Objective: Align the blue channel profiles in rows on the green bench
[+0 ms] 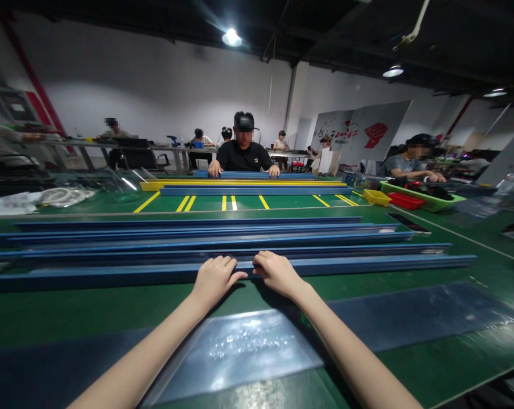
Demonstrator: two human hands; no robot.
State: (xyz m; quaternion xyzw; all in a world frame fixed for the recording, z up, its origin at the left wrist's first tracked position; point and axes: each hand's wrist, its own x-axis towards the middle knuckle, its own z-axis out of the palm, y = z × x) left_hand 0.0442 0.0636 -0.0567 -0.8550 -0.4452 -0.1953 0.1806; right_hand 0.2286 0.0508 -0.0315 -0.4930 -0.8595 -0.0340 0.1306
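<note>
A long blue channel-shaped strip (112,275) lies across the table directly in front of me. My left hand (214,277) grips its near wall around the middle, fingers curled over the top edge and thumb along the near side. Close by on the right, my right hand (276,271) is closed over the same wall, its fingertips partly hidden. A small gap separates the two hands. Beyond this piece, more blue channel strips (197,237) lie parallel to it. Below my forearms a flat, shiny clear plastic sheet (248,341) rests on the table.
Across the green table (465,236) a person in black (243,152) touches another blue strip, near a yellow strip (154,185). A dark phone-like slab (409,223) lies to the right, by a yellow tray (376,197), a red tray (405,200) and a green bin (439,203).
</note>
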